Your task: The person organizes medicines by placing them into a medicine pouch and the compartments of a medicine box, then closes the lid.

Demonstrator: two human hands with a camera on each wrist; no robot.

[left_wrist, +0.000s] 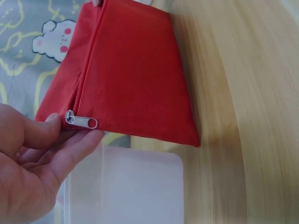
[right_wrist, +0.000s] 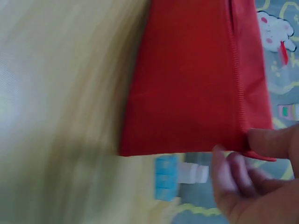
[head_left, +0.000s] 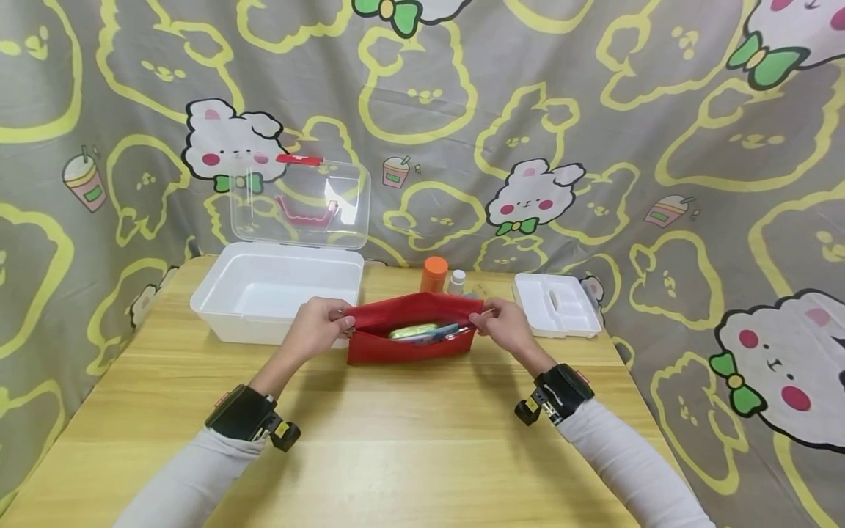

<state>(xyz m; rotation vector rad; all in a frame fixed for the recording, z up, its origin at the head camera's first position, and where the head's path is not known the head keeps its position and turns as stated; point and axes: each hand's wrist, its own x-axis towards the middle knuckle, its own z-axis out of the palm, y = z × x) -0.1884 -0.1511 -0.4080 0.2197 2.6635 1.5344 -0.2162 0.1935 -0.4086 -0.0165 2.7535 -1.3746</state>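
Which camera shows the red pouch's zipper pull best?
Left wrist: the metal zipper pull appears close and unobstructed. In the head view, it's too small to make out; right wrist shows zipper teeth, no pull.

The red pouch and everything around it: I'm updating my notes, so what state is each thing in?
Red pouch: unzipped, mouth spread open
Zipper pull: at the pouch's left end
Pen-like items: lying inside the pouch
White box: open
Clear lid: raised
Orange container: upright
Small bottle: upright, white cap on
White tray: lying flat, uncovered
Left hand: pinches the pouch's left end
Right hand: pinches the pouch's right end
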